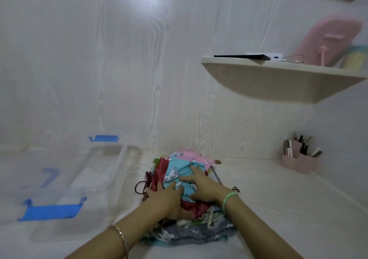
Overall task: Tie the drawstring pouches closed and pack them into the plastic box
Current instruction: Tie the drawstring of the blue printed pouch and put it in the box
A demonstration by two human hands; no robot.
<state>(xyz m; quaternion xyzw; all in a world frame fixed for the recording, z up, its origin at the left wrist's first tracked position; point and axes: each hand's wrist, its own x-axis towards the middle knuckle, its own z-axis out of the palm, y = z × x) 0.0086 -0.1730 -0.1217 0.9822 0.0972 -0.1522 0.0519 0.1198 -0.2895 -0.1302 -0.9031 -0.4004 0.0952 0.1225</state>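
Matt printed cloth on the blue pouch (175, 171) and pink pouch (197, 156); glossy, satin-like sheen on the red pouch (159, 168). Clear smooth plastic for the box (120, 157), opaque blue plastic for its clips (52, 211). Pale wood-grain finish, faintly shiny, across desk (268, 209), wall (99, 59) and shelf (278, 85). Gold metal chain bracelet (121, 237); rubbery green band (229, 198).

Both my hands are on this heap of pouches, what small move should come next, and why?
Probably lift the blue printed pouch off the heap and find its drawstring. Your left hand and right hand rest flat on it, it sits topmost, and the clear plastic box at your left looks empty.
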